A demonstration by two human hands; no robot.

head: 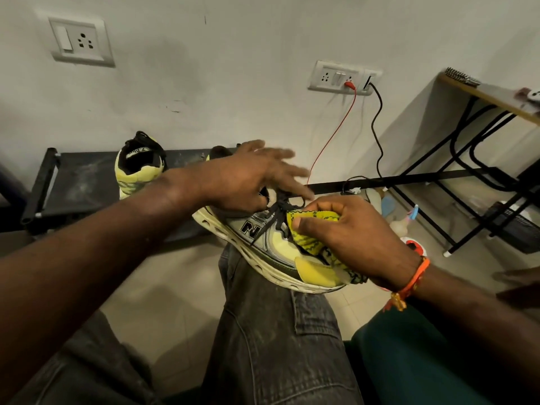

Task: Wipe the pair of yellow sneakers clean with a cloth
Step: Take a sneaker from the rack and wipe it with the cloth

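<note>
left hand point(248, 173) – fingertips blurred | sneaker point(263, 244) – toe hidden under cloth point(309, 226)

One head-worn wide-angle view looks forward and down, close over the lap, toward the wall point(233, 68).

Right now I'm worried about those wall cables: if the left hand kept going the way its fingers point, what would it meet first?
Probably the red cable; the left hand fingers point right towards it, though depth is unclear.
</note>
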